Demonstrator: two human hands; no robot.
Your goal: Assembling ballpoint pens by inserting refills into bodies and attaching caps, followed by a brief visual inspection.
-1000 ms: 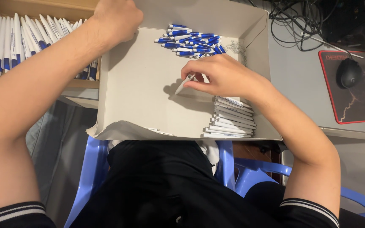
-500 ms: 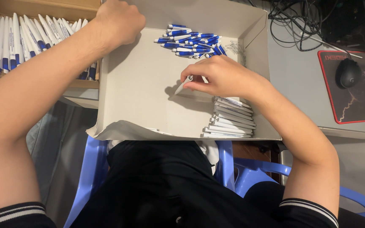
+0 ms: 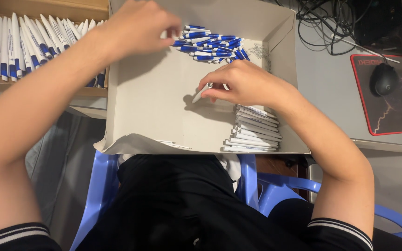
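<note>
Right now we see a white pen part (image 3: 202, 92), slim and tapered, lying aslant near the middle of the frame inside a shallow grey cardboard box (image 3: 150, 116). Our right hand (image 3: 245, 83) curls over it, fingers drawn together, and pinches its upper end between thumb and fingertips while its tip rests on or just above the box floor; we cannot tell which.

Our left hand (image 3: 133, 30) is blurred at the upper left of the box, fingers bunched at the edge of a heap of blue-and-white pens (image 3: 210, 44) that lies against the far wall, top centre of the frame. Whether it holds a pen there we cannot tell.

Below the right wrist, at the lower right of the box, a neat stack of white parts (image 3: 254, 130) lies side by side, close to the near rim. A few stray thin pieces (image 3: 173, 145) sit at the lower edge, where the front flap sags.

Most of the box floor, centre and left, is bare. To the upper left of the frame, just outside the box, a wooden tray (image 3: 38, 9) holds a row of finished pens (image 3: 29, 42) packed side by side. At the right, well apart from the box, a mouse (image 3: 384, 79) sits on a black red-edged mat (image 3: 396, 107), with cables (image 3: 331, 23) above it.
</note>
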